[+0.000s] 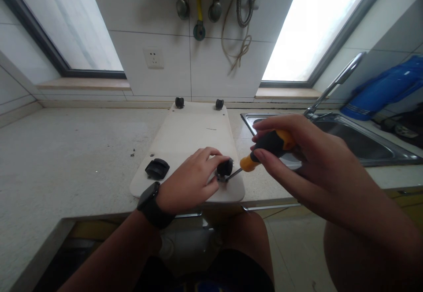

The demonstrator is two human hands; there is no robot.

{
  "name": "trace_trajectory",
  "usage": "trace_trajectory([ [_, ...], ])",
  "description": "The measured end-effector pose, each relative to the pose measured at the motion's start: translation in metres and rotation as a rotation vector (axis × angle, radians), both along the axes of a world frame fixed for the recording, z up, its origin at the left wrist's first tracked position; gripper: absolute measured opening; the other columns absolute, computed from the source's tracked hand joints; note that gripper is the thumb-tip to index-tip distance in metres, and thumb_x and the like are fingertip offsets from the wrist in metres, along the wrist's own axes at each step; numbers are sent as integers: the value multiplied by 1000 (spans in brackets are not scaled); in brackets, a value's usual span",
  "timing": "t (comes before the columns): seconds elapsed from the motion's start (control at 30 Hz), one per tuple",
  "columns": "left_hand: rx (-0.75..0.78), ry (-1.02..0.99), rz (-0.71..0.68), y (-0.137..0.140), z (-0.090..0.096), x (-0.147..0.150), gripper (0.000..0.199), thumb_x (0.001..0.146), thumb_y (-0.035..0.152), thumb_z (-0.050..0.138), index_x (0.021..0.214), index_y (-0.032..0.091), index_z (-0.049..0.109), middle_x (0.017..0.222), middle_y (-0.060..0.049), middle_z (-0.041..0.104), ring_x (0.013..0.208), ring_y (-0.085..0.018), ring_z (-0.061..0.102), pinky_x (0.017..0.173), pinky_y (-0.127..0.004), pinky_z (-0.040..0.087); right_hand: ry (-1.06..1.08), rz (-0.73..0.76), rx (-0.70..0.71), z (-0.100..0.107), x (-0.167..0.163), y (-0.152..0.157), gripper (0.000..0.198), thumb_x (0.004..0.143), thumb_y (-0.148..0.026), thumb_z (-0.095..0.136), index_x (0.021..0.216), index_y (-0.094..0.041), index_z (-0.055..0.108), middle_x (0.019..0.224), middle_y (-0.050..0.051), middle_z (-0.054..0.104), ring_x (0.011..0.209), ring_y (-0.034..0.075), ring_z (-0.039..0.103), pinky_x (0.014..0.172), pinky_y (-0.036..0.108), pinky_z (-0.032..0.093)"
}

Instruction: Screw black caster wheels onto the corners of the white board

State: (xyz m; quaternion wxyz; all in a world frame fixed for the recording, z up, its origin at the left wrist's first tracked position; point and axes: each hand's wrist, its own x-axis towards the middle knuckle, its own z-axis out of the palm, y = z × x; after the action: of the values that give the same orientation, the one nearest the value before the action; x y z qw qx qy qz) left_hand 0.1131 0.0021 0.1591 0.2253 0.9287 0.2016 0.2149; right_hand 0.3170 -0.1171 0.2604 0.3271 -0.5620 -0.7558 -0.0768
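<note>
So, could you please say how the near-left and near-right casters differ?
The left hand has its fingers on the near-right caster, but none on the near-left caster. The screwdriver points at the near-right caster's base, while no tool is at the near-left caster. Both are black, on the white board.
</note>
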Motion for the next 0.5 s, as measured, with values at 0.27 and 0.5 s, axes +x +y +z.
trace_trajectory([
  [0.27, 98, -6, 175, -15, -14, -15, 32, 96, 21, 63, 127, 18, 59, 124, -12, 64, 114, -29, 61, 99, -48, 56, 4, 84, -72, 2, 2, -1, 50, 92, -20, 67, 141, -24, 55, 108, 3, 72, 89, 18, 71, 80, 32, 58],
  [0.5, 347, 209, 103, -29, -46, -28, 65, 91, 34, 80, 149, 17, 56, 145, -16, 65, 129, -38, 61, 107, -56, 51, 34, 109, -147, 0, 10, 7, 66, 98, -25, 62, 160, -30, 42, 123, 5, 71, 102, 23, 73, 87, 39, 61],
])
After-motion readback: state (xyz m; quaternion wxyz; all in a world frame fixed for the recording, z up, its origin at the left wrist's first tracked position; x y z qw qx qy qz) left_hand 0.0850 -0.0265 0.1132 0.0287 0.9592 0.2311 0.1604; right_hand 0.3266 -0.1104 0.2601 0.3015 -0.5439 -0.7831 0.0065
